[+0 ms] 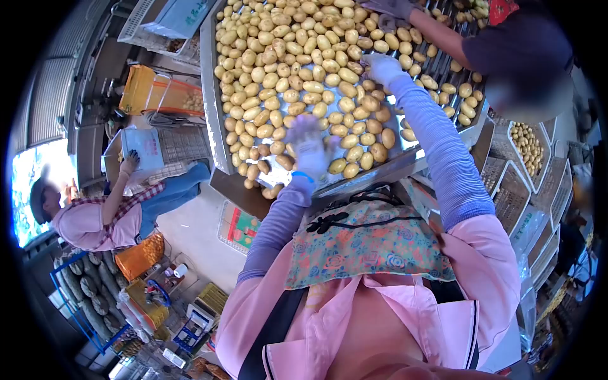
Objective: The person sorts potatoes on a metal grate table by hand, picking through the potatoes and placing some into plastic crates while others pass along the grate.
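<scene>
Yellow potatoes (272,57) cover a metal sorting table (212,88) in front of me. My left hand (309,151), in a whitish glove with purple fingers, is over the near part of the table. It is blurred, but its fingers look stretched out and the thumb apart, with no potato visible in it. Farther out, my right hand (383,68), in a pale glove, reaches down among the potatoes beside the slatted rollers (443,60). Its fingertips are mostly hidden, so I cannot make out a grip.
A co-worker's gloved hand (389,9) is over the potatoes at the upper right. Another person (107,215) stands at the left beside crates. Plastic crates (506,190) stand at the right, one holding small potatoes (525,145). Filled sacks (92,291) lie at the lower left.
</scene>
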### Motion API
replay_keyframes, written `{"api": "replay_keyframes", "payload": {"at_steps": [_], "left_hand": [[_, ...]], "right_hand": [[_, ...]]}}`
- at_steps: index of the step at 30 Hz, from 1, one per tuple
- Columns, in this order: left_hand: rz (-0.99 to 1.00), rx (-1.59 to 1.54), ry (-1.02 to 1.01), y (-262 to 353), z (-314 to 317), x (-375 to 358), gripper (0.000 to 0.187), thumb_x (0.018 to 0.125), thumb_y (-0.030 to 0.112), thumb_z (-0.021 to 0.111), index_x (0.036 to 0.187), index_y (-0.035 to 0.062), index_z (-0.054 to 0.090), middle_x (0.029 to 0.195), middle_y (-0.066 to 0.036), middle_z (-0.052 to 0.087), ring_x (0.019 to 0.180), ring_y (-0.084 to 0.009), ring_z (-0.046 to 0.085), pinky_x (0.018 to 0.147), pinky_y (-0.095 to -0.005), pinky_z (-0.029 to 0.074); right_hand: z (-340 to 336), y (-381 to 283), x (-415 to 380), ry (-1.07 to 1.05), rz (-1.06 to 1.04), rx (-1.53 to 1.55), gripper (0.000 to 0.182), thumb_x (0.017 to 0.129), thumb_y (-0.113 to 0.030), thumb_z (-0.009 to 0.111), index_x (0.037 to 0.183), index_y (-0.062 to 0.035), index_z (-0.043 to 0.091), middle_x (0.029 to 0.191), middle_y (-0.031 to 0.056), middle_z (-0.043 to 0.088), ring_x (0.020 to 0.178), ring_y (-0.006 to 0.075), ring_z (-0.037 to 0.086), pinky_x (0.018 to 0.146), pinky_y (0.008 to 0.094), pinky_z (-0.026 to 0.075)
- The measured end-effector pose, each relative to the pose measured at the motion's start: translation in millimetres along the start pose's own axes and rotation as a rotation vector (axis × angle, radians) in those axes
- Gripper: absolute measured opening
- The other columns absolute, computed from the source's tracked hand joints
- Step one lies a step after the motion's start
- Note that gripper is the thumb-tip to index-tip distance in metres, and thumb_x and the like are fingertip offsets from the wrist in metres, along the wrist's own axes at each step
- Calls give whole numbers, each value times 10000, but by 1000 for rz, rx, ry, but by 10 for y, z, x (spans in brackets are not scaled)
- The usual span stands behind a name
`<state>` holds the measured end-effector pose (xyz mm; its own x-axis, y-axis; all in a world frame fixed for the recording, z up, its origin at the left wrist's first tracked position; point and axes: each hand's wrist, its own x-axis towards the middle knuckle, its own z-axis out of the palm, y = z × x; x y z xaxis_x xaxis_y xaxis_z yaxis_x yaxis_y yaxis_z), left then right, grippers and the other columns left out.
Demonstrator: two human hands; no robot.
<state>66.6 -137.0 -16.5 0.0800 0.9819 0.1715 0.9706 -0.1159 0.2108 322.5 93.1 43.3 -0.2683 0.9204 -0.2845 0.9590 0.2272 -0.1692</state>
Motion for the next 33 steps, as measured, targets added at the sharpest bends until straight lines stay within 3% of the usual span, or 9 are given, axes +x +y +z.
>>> {"api": "replay_keyframes", "payload": {"at_steps": [4,6,11,14,16,22,25,31,33], "left_hand": [[476,-125,-158,29,-342,129,741,928,467,585,1512,64,373,1538,-223,372,1459,-383,295,1192,-560,163],[167,-58,-225,-362,-435,241,703,940,487,556,1504,100,392,1518,-196,401,1448,-340,325,1190,-541,183],[-125,295,-47,-665,-57,380,756,972,576,450,1569,135,305,1615,-226,256,1514,-395,172,1187,-630,22],[-49,-135,57,-51,308,683,766,965,579,455,1564,124,309,1610,-216,269,1494,-445,178,1174,-663,43],[139,86,-9,494,180,682,787,950,572,486,1557,103,313,1599,-207,292,1481,-454,207,1186,-640,88],[534,-131,-254,141,-340,-292,691,920,494,590,1512,177,428,1588,-156,320,1486,-354,257,1197,-547,218],[287,76,-528,-240,-835,-345,608,945,448,560,1487,191,460,1577,-158,336,1489,-336,247,1195,-577,128],[-59,-197,122,-368,152,-268,674,990,457,479,1537,84,355,1579,-183,340,1498,-360,227,1208,-578,86],[-124,231,-276,-139,-194,-299,706,973,492,491,1529,76,362,1616,-204,270,1514,-376,191,1226,-549,77]], "right_hand": [[33,122,-753,229,41,725,318,910,-345,662,1114,-100,650,1013,86,694,944,212,668,840,331,514],[-16,321,-1563,423,60,953,306,948,-312,639,1026,-17,634,824,30,625,769,117,575,703,296,468],[498,1447,-3688,-456,-336,588,312,924,-238,684,1171,-49,680,976,75,717,768,183,628,736,263,487],[127,998,-3411,-401,301,599,415,922,-230,695,1294,-58,634,1180,114,700,1007,225,672,885,296,503],[117,548,-3003,63,210,1188,502,916,-238,683,1386,-100,575,1367,187,589,1245,326,578,1034,372,452],[679,-100,-2172,102,-222,50,732,723,-573,759,1403,-396,556,1652,171,183,1491,477,140,1194,620,99],[831,-457,-1878,63,-363,131,672,757,-535,737,1389,-382,567,1606,153,290,1473,476,192,1190,619,145],[1079,-1141,-1759,157,-673,134,493,849,-466,678,1326,-349,629,1595,93,338,1466,430,261,1210,590,139],[1051,-911,-1833,132,-754,202,440,861,-449,670,1281,-320,663,1537,97,420,1450,385,315,1208,563,170]]}}
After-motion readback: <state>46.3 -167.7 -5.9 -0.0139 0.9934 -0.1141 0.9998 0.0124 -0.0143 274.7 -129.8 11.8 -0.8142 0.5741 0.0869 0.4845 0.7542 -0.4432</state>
